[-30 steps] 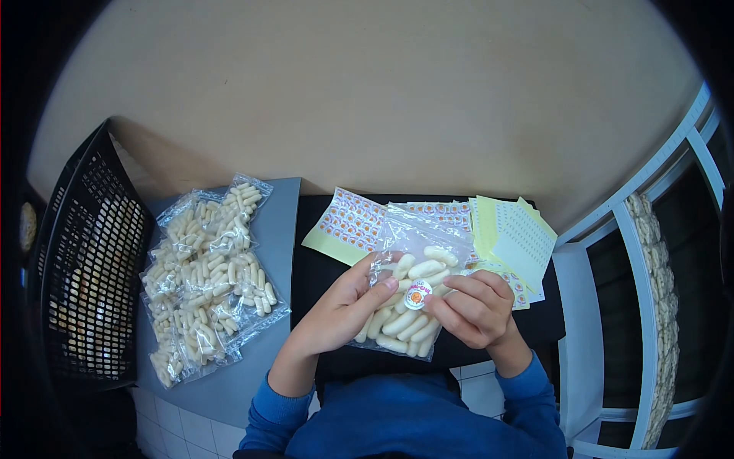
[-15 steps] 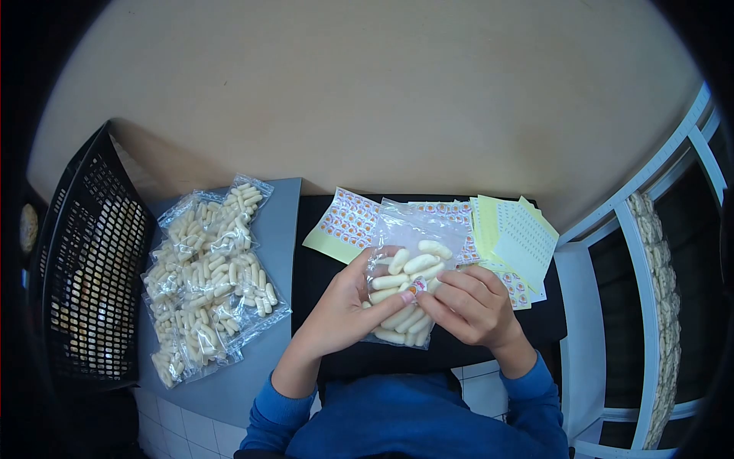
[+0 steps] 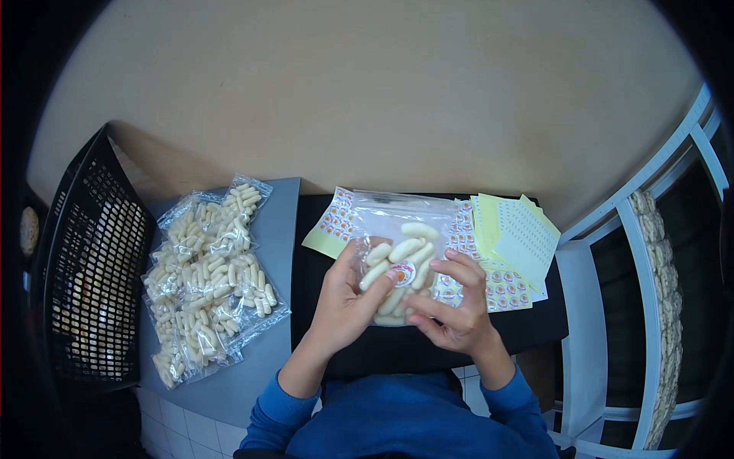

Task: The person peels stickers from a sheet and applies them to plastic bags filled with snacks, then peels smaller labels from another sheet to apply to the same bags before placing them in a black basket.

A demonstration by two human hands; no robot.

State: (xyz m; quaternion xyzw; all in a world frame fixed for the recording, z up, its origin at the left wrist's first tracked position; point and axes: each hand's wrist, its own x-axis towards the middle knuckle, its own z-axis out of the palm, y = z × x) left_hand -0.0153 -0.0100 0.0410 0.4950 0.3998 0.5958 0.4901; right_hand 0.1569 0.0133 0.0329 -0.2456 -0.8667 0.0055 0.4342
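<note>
My left hand (image 3: 344,298) grips a clear zip bag (image 3: 397,205) of pale, finger-shaped pieces by its left side, thumb across the front. A round white sticker (image 3: 404,274) with a pink and orange print sits on the bag's front, the left thumb touching its edge. At the bag's lower right is my right hand (image 3: 459,310), its fingers apart and slightly curled, fingertips at the plastic. Behind the bag lie sticker sheets, one to the left (image 3: 330,223) and one to the right (image 3: 505,288), partly covered by the bag and hands.
Several filled bags (image 3: 206,283) are heaped on the grey table (image 3: 271,336) at left. Beyond them stands a black mesh basket (image 3: 95,268). Pale yellow sheets (image 3: 527,237) lie on the black surface (image 3: 336,356). A white frame (image 3: 650,321) borders the right side; a wall rises behind.
The bag has become more upright and shifted slightly up and left. The sticker, earlier pinched between both hands' fingers, now lies flat on the bag. My right hand's fingers have spread apart.
</note>
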